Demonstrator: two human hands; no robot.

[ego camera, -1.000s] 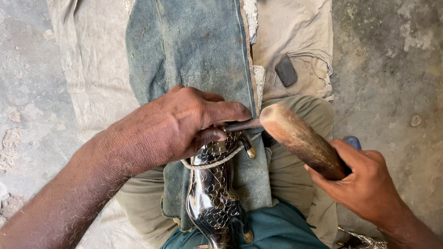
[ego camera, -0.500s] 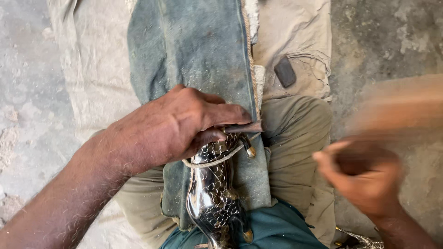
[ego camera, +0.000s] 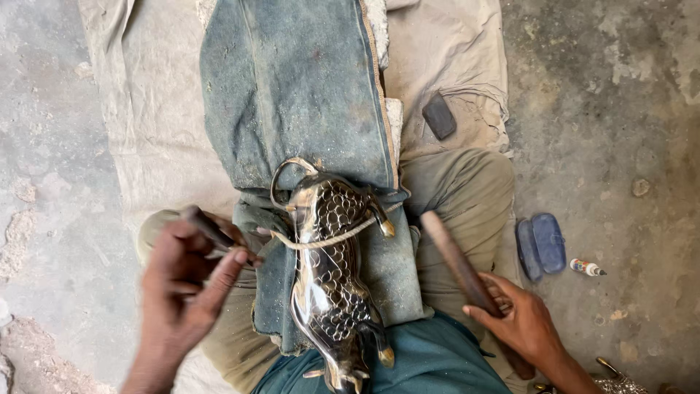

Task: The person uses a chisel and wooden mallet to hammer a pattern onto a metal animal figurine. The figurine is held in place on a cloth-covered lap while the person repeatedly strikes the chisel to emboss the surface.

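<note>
A shiny metal animal figure (ego camera: 332, 281) with a scale pattern lies on a folded blue denim cloth (ego camera: 292, 95) over my lap, tied down by a cord. My left hand (ego camera: 182, 292) is off to its left and holds a thin dark metal punch (ego camera: 211, 232), its tip pointing toward the figure. Lower right, my right hand (ego camera: 521, 321) grips a wooden mallet handle (ego camera: 456, 263) that slants up toward the figure without touching it.
A beige sheet (ego camera: 146, 124) covers the concrete floor. A small dark block (ego camera: 439, 117) lies on the sheet above my right knee. A dark blue case (ego camera: 541, 246) and a small tube (ego camera: 587, 268) sit on the floor at right.
My left hand has lifted off the figure and pulled back to the left with the punch, uncovering the figure. The right hand has lowered the mallet beside my right leg.
</note>
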